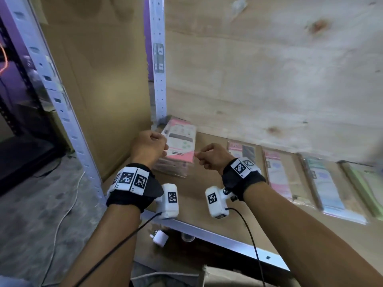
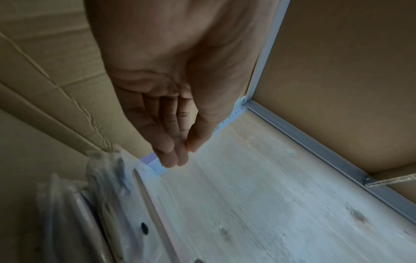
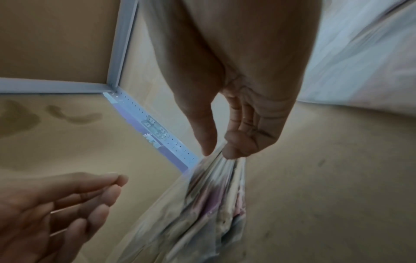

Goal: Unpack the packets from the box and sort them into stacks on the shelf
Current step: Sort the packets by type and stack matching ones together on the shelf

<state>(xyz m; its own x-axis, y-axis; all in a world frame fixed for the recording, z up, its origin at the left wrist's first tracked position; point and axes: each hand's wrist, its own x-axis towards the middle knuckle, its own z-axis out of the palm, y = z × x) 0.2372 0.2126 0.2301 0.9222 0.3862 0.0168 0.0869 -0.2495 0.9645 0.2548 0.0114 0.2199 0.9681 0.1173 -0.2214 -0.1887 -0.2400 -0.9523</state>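
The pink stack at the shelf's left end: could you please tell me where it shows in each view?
Head: pink stack centre, between both hands.
Left wrist: bottom left, blurred, below the fingers.
Right wrist: bottom centre, its wrap pinched by the right hand.
Shared landmark: the perforated post.

A stack of pink-printed packets (image 1: 178, 146) in clear wrap lies flat in the shelf's (image 1: 199, 195) back left corner; four more packets (image 1: 279, 172) lie flat in a row to its right
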